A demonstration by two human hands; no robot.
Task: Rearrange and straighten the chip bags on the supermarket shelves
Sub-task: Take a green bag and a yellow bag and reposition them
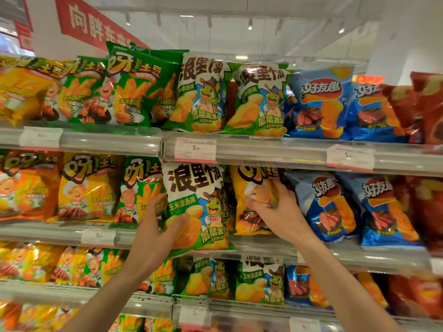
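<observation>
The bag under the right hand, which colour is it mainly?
Mainly yellow bag, gripped by the right hand; head view.

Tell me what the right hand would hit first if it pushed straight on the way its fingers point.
The right hand already grips the yellow bag on the middle shelf, fingers pointing up and into the shelf. Pushed on, it would likely press that bag deeper. What lies behind the bag is hidden.
</observation>
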